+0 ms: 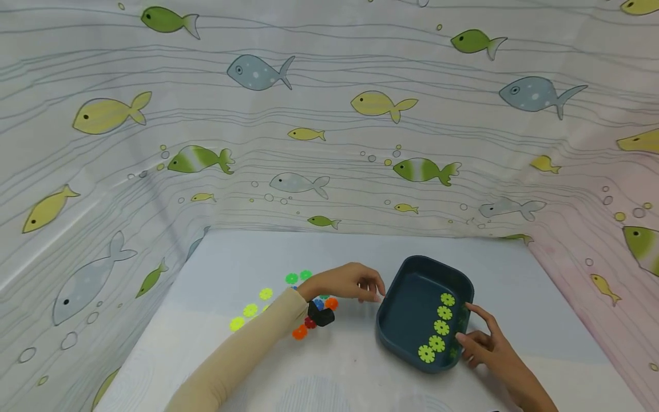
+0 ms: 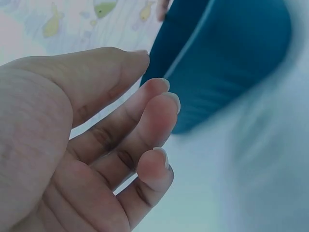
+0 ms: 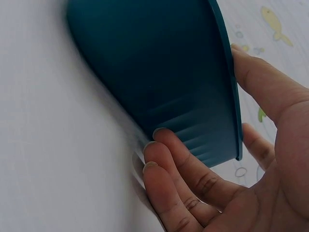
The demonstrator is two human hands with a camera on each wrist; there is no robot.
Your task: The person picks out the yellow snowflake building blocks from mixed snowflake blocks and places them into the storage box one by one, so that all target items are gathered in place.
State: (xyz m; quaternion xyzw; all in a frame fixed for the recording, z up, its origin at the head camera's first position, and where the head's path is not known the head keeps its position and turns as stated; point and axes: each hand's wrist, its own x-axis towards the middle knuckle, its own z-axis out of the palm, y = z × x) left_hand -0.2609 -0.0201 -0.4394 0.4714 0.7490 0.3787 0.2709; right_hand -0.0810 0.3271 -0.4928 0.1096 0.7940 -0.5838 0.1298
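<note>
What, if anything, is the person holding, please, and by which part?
The right hand holds the dark blue, rounded rectangular, plastic-looking tray by its right wall and rim. The left hand visibly grips nothing.

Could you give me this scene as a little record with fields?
Tray: dark blue
Inside tray: five yellow flower-shaped pieces in a row near its right wall
Left hand: beside the tray's left rim; contact unclear
Right hand: grips the tray's right wall
Loose pieces: several colours, left of the tray, partly hidden by left sleeve
Backdrop: fish-patterned sheet
</note>
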